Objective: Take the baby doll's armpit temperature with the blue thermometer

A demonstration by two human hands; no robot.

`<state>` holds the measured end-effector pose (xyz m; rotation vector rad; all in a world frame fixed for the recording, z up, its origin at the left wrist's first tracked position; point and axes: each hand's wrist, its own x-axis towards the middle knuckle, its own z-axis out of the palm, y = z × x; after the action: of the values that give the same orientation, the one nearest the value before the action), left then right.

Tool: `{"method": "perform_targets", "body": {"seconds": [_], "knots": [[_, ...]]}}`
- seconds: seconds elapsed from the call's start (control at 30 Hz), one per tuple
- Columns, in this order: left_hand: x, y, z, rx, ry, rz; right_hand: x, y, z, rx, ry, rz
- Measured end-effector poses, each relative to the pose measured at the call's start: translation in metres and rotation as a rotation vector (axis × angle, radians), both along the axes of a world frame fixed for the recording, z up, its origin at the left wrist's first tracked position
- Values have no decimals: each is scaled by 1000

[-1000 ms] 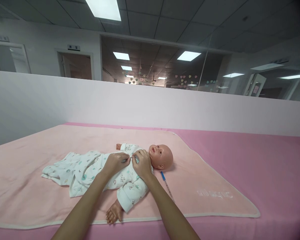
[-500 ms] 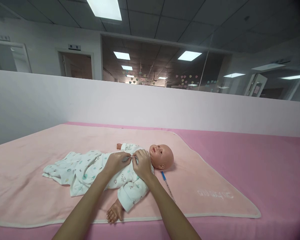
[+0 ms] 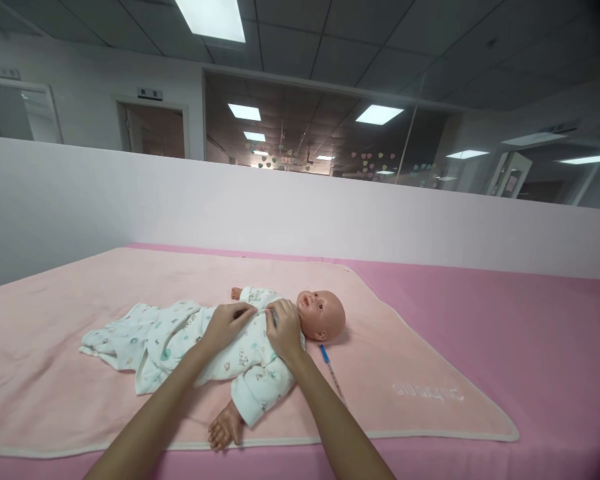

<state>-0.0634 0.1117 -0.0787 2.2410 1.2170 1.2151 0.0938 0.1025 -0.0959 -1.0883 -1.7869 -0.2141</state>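
A baby doll [image 3: 322, 317] lies on its back, head to the right, dressed in a white printed baby romper [image 3: 253, 347]. My left hand [image 3: 227, 325] is at the front of the doll's chest, thumb and fingertips closed on the romper's fabric. Just right of it, below the doll's chin, my right hand [image 3: 284, 328] pinches the same garment near the neckline. The small bit between the fingertips is mostly covered. Near my right forearm lies a thin thermometer-like stick [image 3: 333, 375] with a blue end, partly hidden by the arm.
Under the doll is a peach blanket [image 3: 420, 360] with a pale border, spread over a pink-covered table [image 3: 555, 347]. A low white wall [image 3: 300, 213] runs behind it. Beyond that are a large window [image 3: 320, 127] and a doorway [image 3: 157, 130].
My left hand has drawn slightly left, away from my right hand, and its fingers have shifted along the fabric. My right hand keeps its place on the chest.
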Motion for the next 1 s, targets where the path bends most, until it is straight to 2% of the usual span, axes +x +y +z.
{"method": "perform_targets", "body": {"seconds": [0.17,0.27,0.4,0.6,0.7,0.87,1.0], "knots": [[-22,-11,7,-224,-120,-85,0,0,0,5,-8,9],[-35,-17,7,-284,-125,-38,-1,2,-1,5,-5,8],[-43,-20,7,-287,-105,-10,0,3,-1,-5,8,14],[-45,-20,11,-281,-65,-151,0,3,-1,-23,22,20],[-45,-21,13,-284,-51,-177,-1,2,-1,-25,16,20],[-43,-24,15,-276,-34,-108,-1,3,-2,-25,15,13],[-42,-21,8,-220,-26,-41,-1,4,-3,-28,13,5]]}}
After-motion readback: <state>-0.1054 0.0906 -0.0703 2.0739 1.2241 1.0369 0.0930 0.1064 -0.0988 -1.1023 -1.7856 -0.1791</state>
